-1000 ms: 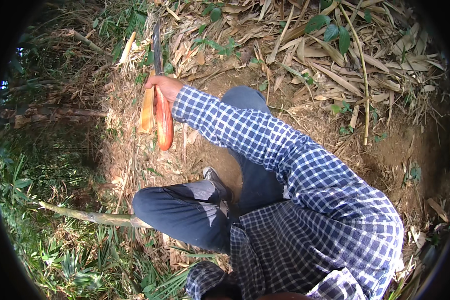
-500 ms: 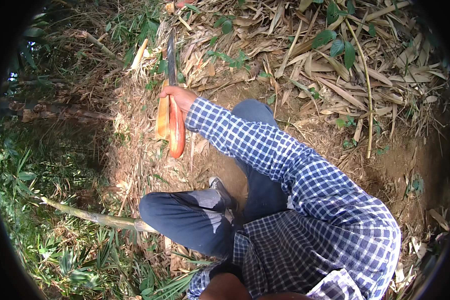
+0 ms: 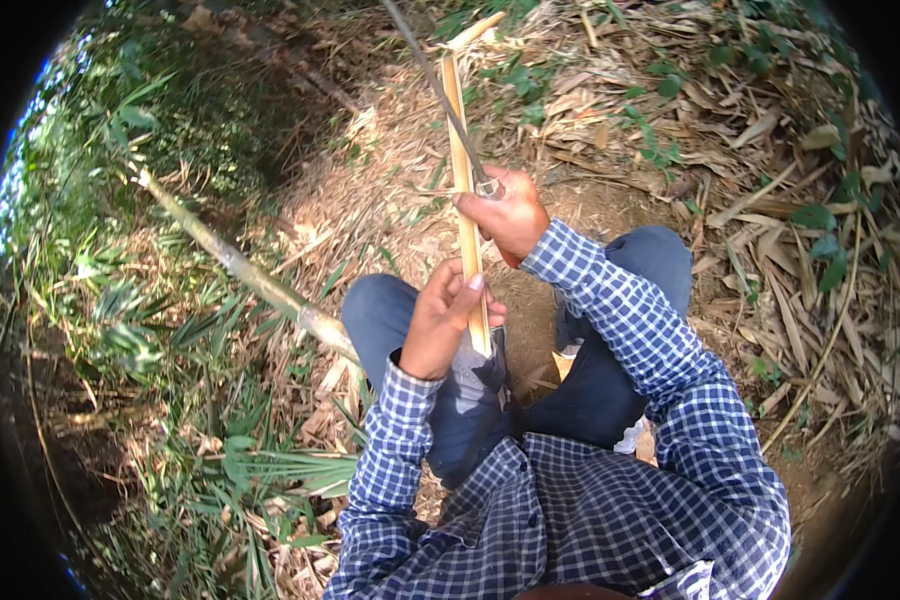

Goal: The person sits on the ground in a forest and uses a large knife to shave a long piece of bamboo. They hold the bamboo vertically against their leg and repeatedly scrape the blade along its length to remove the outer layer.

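A long, pale split bamboo strip [image 3: 460, 140] stands nearly lengthwise in front of me. My left hand [image 3: 450, 312] is closed around its near part, the thumb lying on top, and its cut end sticks out just below the fingers. My right hand [image 3: 510, 210] grips a long-bladed knife beside the strip. The dark narrow blade [image 3: 425, 62] slants up and left across the strip, apart or touching I cannot tell. Most of the knife's handle is hidden in the fist; a bit of orange shows below it.
My bent legs [image 3: 380, 320] frame the ground in front of me. A cut bamboo pole [image 3: 230, 260] slants in from the left toward my knee. Dry leaves and shavings [image 3: 370, 180] cover the soil, and a thin stick [image 3: 835, 340] lies at right.
My left hand has come into view, holding the bamboo strip. My right hand has moved right and nearer, knife still in it. The whole view has turned, and the strip now lies close to me.
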`<control>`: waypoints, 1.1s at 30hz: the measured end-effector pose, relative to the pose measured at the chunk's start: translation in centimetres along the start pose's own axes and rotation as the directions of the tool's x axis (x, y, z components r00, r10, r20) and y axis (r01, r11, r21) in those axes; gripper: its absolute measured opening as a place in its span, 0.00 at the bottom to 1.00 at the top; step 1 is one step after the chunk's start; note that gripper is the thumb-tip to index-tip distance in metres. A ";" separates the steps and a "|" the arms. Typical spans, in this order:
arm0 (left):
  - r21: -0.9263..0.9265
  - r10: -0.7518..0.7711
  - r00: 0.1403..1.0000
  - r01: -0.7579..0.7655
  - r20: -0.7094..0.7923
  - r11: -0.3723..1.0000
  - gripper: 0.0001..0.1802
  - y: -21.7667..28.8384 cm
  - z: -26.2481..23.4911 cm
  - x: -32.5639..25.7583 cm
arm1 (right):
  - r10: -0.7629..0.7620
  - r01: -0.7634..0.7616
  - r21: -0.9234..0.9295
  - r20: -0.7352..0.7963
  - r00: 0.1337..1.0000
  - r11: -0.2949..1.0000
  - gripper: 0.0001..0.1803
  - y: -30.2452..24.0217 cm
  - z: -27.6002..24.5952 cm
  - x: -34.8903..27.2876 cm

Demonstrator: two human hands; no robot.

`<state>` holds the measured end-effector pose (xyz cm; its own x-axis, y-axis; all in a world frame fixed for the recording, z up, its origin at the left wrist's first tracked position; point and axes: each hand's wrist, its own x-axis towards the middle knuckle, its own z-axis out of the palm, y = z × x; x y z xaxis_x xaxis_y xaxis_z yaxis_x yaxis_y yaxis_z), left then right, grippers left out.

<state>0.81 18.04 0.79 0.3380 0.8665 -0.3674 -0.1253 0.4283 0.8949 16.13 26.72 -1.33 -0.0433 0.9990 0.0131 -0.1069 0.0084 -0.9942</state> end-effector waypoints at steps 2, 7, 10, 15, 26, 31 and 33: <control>-0.148 0.009 0.998 -0.018 -0.058 0.989 0.13 -1.7 0.0 -1.1 | -0.056 0.070 -0.280 0.058 0.997 0.958 0.18 0.5 1.3 -0.8; -0.118 -0.028 0.947 -0.010 -0.319 0.993 0.14 -2.4 -3.9 -5.4 | -0.057 0.304 -0.683 0.360 0.931 0.664 0.25 -0.2 1.5 -2.0; -0.173 -0.114 0.920 0.052 -0.375 0.984 0.15 -3.6 -6.2 -7.1 | -0.024 0.495 -0.750 0.541 0.841 0.438 0.23 0.9 2.0 -3.1; -0.292 -0.236 0.886 0.121 -0.398 0.949 0.14 -5.7 -7.0 -9.0 | 0.009 0.596 -0.650 0.679 0.734 0.471 0.19 4.3 3.4 -6.1; -0.215 -0.268 0.868 0.192 -0.419 0.958 0.16 -5.6 -6.1 -8.4 | 0.122 0.515 -0.762 0.598 0.792 0.392 0.20 5.7 1.2 -5.5; -0.213 -0.288 0.863 0.216 -0.414 0.953 0.16 -5.2 -6.4 -8.3 | 0.158 0.420 -0.823 0.506 0.848 0.383 0.19 5.3 0.7 -5.0; -0.209 -0.283 0.867 0.213 -0.411 0.955 0.16 -5.5 -6.3 -8.3 | 0.162 0.314 -0.871 0.396 0.904 0.378 0.19 5.6 0.4 -4.0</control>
<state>-7.18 10.07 -2.65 -0.0548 0.7350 -0.6759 -0.2421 0.6469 0.7231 15.33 22.79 -6.92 -0.4503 0.8865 -0.1068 0.8110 0.3560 -0.4642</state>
